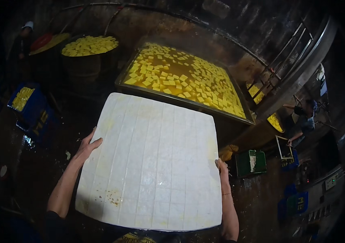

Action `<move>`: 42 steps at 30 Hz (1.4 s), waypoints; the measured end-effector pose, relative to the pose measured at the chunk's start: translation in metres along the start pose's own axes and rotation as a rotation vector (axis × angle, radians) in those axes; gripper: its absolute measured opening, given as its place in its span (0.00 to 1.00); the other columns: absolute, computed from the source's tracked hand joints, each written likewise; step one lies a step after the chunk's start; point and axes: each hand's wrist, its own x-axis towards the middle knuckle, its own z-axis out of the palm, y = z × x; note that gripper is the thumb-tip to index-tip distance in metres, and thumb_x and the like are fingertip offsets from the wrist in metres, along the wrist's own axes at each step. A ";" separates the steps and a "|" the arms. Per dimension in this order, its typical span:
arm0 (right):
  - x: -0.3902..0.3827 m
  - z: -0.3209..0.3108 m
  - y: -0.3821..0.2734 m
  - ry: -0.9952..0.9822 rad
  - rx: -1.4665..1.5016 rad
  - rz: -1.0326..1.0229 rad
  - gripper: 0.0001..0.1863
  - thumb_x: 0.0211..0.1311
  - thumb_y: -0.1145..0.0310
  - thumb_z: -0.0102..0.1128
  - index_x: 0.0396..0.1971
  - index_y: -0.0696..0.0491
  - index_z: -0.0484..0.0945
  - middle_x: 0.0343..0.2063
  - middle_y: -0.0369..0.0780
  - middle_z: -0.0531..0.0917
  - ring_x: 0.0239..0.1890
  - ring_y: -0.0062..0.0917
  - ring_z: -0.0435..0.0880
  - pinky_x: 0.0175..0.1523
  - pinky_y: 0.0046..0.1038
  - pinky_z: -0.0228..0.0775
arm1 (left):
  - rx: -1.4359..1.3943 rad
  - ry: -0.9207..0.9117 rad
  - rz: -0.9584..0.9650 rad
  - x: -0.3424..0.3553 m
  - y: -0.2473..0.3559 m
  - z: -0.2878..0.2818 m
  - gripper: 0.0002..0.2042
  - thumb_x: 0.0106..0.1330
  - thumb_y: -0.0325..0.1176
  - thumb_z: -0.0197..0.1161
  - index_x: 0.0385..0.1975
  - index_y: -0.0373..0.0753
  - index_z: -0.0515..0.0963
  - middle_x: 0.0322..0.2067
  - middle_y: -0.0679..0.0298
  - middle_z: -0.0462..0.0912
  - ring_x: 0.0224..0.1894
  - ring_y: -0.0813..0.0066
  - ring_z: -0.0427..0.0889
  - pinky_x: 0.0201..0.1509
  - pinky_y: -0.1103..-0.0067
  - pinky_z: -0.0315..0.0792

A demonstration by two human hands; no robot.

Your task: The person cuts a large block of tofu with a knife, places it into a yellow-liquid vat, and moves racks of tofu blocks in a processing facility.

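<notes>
A large white board (156, 162), roughly square, fills the middle of my view. Faint grid lines cross its wet face, and brownish specks mark its lower left part. At its left edge my left hand (88, 146) grips it, the thumb lying over the top. My right hand (222, 167) holds the opposite edge, with most of its fingers hidden behind the board. Just beyond the far edge stands a wide metal vat (188, 106) of brownish liquid, where many yellow square pieces (168, 83) float.
Round tubs of yellow pieces (89, 45) stand back left, near a blue crate (39, 111) and a person (20, 46). At right are a green crate (255, 164), more blue crates (294, 204) and another person (304, 121) holding a frame (284, 146). The dark floor looks wet.
</notes>
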 end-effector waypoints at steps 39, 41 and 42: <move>0.230 -0.152 0.090 -0.284 -0.060 0.876 0.10 0.59 0.72 0.41 0.39 0.56 0.69 0.31 0.43 0.74 0.21 0.27 0.74 0.26 0.35 0.77 | 0.128 1.372 0.017 0.062 -0.098 0.231 0.38 0.70 0.53 0.51 0.71 0.35 0.48 0.71 0.56 0.52 0.68 0.64 0.58 0.67 0.71 0.58; 0.185 -0.150 0.045 -0.334 -0.456 0.767 0.12 0.59 0.72 0.42 0.43 0.51 0.67 0.32 0.41 0.75 0.25 0.27 0.75 0.28 0.32 0.75 | -0.326 1.417 0.076 0.091 -0.079 0.276 0.37 0.72 0.51 0.49 0.71 0.33 0.44 0.72 0.54 0.45 0.73 0.63 0.48 0.73 0.71 0.47; 0.161 -0.171 0.057 -0.241 -0.603 0.576 0.19 0.58 0.71 0.43 0.51 0.50 0.66 0.35 0.41 0.75 0.31 0.27 0.76 0.34 0.32 0.75 | -0.380 1.366 0.192 0.111 -0.089 0.287 0.37 0.72 0.50 0.48 0.71 0.32 0.43 0.72 0.53 0.44 0.73 0.62 0.47 0.73 0.71 0.46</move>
